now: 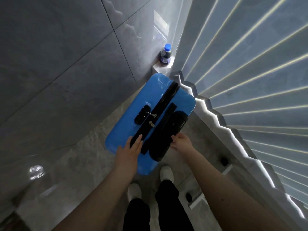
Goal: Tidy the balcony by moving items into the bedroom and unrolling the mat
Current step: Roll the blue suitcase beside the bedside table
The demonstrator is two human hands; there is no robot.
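Observation:
A blue hard-shell suitcase (126, 129) with black zipper band and black handles stands upright on the floor in front of me, seen from its top. My left hand (131, 148) lies flat with straight fingers on the suitcase top, near the black zipper strip. My right hand (182, 141) touches the near end of the black handle housing (168, 130) at the suitcase's right side; its fingers curl at the edge, and whether they hold it is unclear. No mat is in view.
A dark drink bottle with a blue cap (165, 55) stands on a low ledge beyond the suitcase. A pleated folding screen (250, 90) runs along the right. A grey tiled wall (58, 64) is on the left. My white shoes (166, 173) stand on the grey floor.

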